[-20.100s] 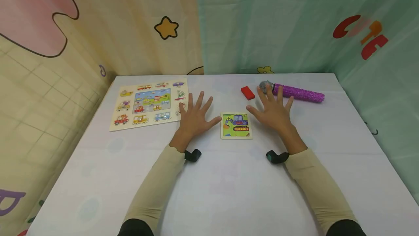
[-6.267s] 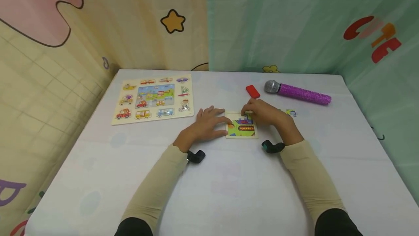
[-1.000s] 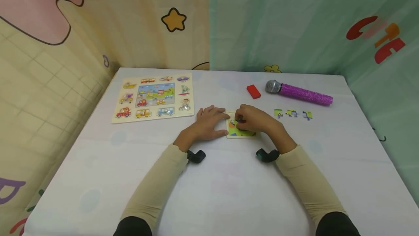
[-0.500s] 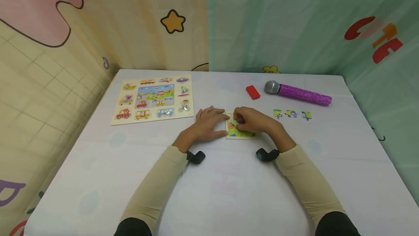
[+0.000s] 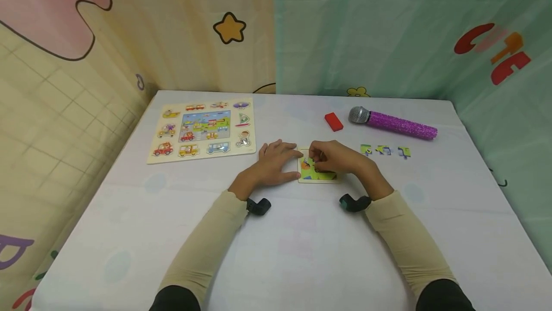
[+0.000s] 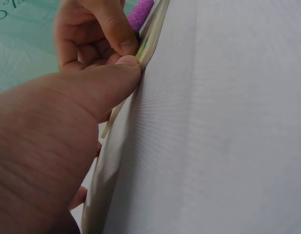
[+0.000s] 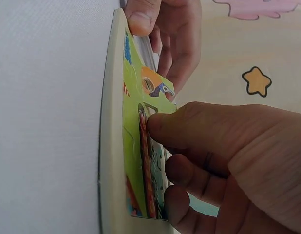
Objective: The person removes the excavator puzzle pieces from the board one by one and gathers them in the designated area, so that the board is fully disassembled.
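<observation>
A small square jigsaw puzzle board (image 5: 308, 180) with a digger picture lies mid-table, its upper right part hidden under my right hand in the head view. My left hand (image 5: 272, 165) lies at its left edge; the thumb and index finger touch the edge, fingers loosely extended. My right hand (image 5: 338, 157) is bent over the board, fingers curled. In the right wrist view its thumb and fingertips pinch at a puzzle piece (image 7: 146, 170) with red track, which sits in the board. Three loose puzzle pieces (image 5: 383, 150) lie in a row to the right.
A larger wooden vehicle puzzle (image 5: 200, 156) lies at the back left. A red block (image 5: 334, 121) and a purple glitter microphone (image 5: 392, 123) lie behind my right hand. Printed curtains (image 5: 345, 28) stand behind the white table (image 5: 293, 253).
Since 6.3 s ago, two more pieces lie on the table at right. In the last second my right fingers shift only slightly over the board; my left hand stays put.
</observation>
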The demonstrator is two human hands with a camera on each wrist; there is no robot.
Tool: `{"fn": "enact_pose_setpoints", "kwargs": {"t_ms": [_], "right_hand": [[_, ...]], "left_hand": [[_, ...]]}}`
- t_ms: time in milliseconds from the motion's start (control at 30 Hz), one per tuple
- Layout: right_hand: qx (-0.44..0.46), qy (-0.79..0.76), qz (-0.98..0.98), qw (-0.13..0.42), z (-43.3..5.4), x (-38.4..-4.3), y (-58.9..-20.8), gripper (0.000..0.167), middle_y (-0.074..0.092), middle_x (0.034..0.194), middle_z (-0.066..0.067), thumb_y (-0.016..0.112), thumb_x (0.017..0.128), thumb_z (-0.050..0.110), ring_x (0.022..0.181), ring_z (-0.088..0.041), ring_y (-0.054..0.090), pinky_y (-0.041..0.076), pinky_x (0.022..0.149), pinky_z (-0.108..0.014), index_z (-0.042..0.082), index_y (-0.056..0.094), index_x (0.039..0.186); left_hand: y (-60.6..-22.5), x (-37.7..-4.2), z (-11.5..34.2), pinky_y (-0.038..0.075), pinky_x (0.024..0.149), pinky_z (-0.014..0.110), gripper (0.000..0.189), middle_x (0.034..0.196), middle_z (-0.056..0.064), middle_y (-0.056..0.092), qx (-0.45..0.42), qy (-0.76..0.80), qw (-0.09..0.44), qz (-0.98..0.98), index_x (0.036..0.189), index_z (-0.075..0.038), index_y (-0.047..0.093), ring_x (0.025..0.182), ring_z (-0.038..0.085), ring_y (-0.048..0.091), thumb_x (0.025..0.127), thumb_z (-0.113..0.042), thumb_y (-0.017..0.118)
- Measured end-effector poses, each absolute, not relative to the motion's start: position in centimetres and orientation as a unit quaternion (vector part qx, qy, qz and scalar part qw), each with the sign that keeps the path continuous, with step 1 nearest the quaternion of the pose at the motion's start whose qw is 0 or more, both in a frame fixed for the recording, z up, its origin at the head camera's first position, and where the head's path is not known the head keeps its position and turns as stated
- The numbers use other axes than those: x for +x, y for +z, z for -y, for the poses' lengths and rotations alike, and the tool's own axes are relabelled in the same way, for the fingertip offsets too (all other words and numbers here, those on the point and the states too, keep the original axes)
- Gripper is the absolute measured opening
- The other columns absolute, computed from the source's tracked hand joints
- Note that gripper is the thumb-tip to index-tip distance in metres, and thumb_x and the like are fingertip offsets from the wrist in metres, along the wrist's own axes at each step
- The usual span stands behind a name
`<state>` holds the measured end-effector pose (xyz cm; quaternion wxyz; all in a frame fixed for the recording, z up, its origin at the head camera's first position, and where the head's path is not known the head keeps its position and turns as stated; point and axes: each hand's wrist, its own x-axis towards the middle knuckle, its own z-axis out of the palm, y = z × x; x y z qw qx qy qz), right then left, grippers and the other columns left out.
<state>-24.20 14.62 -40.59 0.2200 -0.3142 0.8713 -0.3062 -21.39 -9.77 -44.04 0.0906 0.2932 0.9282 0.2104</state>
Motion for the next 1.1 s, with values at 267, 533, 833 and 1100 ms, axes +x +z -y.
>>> {"fn": "enact_pose_setpoints", "kwargs": {"t_ms": [267, 533, 833, 1100], "right_hand": [[-0.322, -0.285, -0.879, 0.205, -14.32, -24.23, -40.56, 0.021, 0.058, 0.088, -0.003, 0.072, 0.092, 0.001, 0.081, -0.020, 0.055, 0.049, 0.071, -0.031, 0.010, 0.058, 0.105], [-0.334, -0.262, -0.885, 0.191, -14.13, -24.33, -40.70, 0.014, 0.060, 0.084, -0.001, 0.071, 0.092, 0.001, 0.079, -0.019, 0.055, 0.050, 0.070, -0.031, 0.009, 0.066, 0.103], [-0.327, -0.266, -0.886, 0.192, -14.17, -24.06, -40.48, 0.027, 0.064, 0.092, -0.002, 0.072, 0.093, 0.005, 0.082, -0.020, 0.058, 0.054, 0.075, -0.032, 0.012, 0.061, 0.117], [-0.335, -0.267, -0.885, 0.182, -14.32, -24.05, -40.65, 0.021, 0.063, 0.087, 0.000, 0.069, 0.095, 0.005, 0.079, -0.020, 0.056, 0.052, 0.071, -0.032, 0.011, 0.066, 0.115]], "left_hand": [[-44.19, -21.51, 9.87, 0.005, 0.114, 0.063, 0.057, 0.160, 0.003, 0.034, 0.294, 0.214, 0.088, -0.927, 0.146, -0.026, 0.053, 0.150, 0.037, 0.013, 0.096, -0.049, 0.066], [-44.32, -21.59, 9.87, 0.006, 0.115, 0.063, 0.057, 0.160, 0.003, 0.034, 0.291, 0.211, 0.086, -0.929, 0.146, -0.027, 0.053, 0.150, 0.036, 0.013, 0.095, -0.050, 0.066], [-44.33, -21.58, 9.81, 0.004, 0.115, 0.064, 0.058, 0.160, 0.002, 0.033, 0.289, 0.211, 0.091, -0.929, 0.147, -0.027, 0.052, 0.151, 0.035, 0.012, 0.096, -0.051, 0.066], [-44.26, -21.53, 9.79, 0.003, 0.115, 0.063, 0.058, 0.160, 0.002, 0.033, 0.292, 0.208, 0.092, -0.929, 0.147, -0.027, 0.051, 0.151, 0.035, 0.011, 0.096, -0.050, 0.066]]}}
